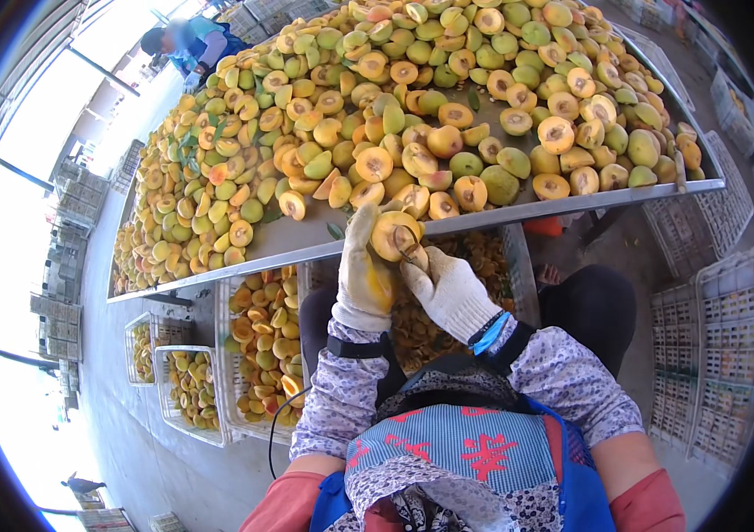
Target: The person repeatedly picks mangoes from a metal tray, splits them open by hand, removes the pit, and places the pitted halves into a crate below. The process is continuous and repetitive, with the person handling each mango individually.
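My left hand (363,275), in a pale work glove stained yellow, is closed around a yellow peach half (386,234) with its cut face turned up. In my right hand (457,294), also gloved, is a small pitting tool with a curved metal loop (409,238). The loop rests against the cut face of the peach half, around its middle. Both hands are just off the near edge of a metal table (306,232) heaped with halved peaches (374,164), some cut side up and some skin side up.
Below the table, left of my legs, stand white crates (233,390) of peach halves. Between my knees a crate (519,266) holds brownish scraps. Stacked plastic crates (714,346) stand at the right. Another person (195,49) is at the table's far left.
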The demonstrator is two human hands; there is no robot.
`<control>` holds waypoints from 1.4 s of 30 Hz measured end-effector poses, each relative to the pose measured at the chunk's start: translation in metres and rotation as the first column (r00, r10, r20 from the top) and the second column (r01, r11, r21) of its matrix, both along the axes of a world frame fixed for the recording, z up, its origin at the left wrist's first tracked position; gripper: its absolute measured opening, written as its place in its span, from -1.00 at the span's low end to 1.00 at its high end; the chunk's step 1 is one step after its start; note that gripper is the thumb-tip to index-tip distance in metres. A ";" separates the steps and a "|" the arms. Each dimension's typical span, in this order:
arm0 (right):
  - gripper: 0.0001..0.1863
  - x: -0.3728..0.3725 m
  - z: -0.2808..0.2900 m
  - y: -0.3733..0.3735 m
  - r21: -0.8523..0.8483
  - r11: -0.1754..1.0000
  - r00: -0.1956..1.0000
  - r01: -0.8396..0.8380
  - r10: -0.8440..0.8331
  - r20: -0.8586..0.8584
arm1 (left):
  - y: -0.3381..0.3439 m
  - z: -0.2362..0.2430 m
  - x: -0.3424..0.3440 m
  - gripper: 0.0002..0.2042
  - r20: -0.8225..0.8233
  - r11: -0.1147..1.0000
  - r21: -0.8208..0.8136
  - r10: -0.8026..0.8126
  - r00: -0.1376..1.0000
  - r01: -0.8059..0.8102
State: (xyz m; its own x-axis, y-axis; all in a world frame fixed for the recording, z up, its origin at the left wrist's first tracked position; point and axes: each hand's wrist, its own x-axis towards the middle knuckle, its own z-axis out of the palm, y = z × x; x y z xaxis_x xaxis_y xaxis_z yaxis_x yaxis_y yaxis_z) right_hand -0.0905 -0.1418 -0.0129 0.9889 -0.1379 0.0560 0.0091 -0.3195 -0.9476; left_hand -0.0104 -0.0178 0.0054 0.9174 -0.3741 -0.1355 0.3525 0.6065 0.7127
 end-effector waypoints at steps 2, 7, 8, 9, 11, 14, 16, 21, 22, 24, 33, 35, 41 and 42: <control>-0.59 0.000 -0.004 0.002 0.041 0.999 1.000 0.002 -0.001 -0.015 | -0.004 0.003 -0.005 -0.58 0.022 0.999 -0.004 0.039 0.999 -0.039; -0.59 0.008 -0.037 0.015 0.247 0.969 0.999 -0.011 0.002 0.039 | -0.007 0.004 -0.012 -0.57 0.067 0.997 0.048 0.055 0.996 -0.058; -0.58 0.008 -0.040 0.016 0.255 0.967 0.999 -0.012 0.003 0.037 | -0.008 0.003 -0.012 -0.57 0.086 0.996 0.059 0.060 0.995 -0.065; -0.57 0.007 -0.040 0.017 0.265 0.964 0.999 -0.018 0.009 0.035 | -0.006 0.002 -0.012 -0.59 0.083 0.997 0.056 0.055 0.995 -0.060; -0.55 0.006 -0.038 0.022 0.332 0.943 0.999 -0.023 0.030 -0.015 | -0.002 -0.002 -0.011 -0.62 0.079 0.998 0.049 0.043 0.996 -0.047; -0.51 0.003 -0.025 0.025 0.553 0.833 0.968 0.015 0.127 -0.217 | -0.001 -0.005 -0.010 -0.64 0.181 0.996 0.076 0.042 0.983 -0.056; -0.50 0.003 -0.016 0.022 0.665 0.745 0.922 0.042 0.227 -0.313 | 0.000 -0.007 -0.008 -0.64 0.212 0.995 0.080 0.047 0.976 -0.065; -0.55 0.007 -0.025 0.013 0.249 0.968 0.998 -0.036 0.046 -0.035 | -0.009 0.010 -0.007 -0.58 0.025 0.994 0.095 0.051 0.998 -0.054; -0.56 0.007 -0.020 0.011 0.122 0.992 0.999 -0.024 0.021 0.030 | -0.008 0.009 -0.005 -0.60 0.002 0.989 0.147 0.032 0.999 -0.032; -0.58 0.002 -0.004 0.003 -0.128 0.991 0.996 -0.034 0.024 -0.082 | -0.003 0.008 -0.003 -0.64 -0.047 0.969 0.246 -0.006 0.999 0.017; -0.61 0.000 -0.023 0.006 -0.022 0.997 0.994 -0.072 0.070 -0.083 | 0.001 0.009 -0.012 -0.64 0.168 0.942 0.334 -0.053 0.984 -0.006; -0.63 -0.003 -0.029 0.016 0.202 0.977 0.995 -0.066 0.081 -0.064 | -0.003 0.006 -0.015 -0.63 0.226 0.935 0.348 -0.020 0.974 -0.061; -0.61 0.000 -0.019 0.026 0.534 0.844 0.972 -0.054 0.168 -0.167 | -0.008 0.003 -0.015 -0.63 0.387 0.942 0.287 0.050 0.921 -0.172; -0.60 0.002 -0.017 0.023 0.580 0.814 0.952 -0.038 0.206 -0.228 | -0.009 0.002 -0.013 -0.63 0.363 0.954 0.250 0.067 0.929 -0.166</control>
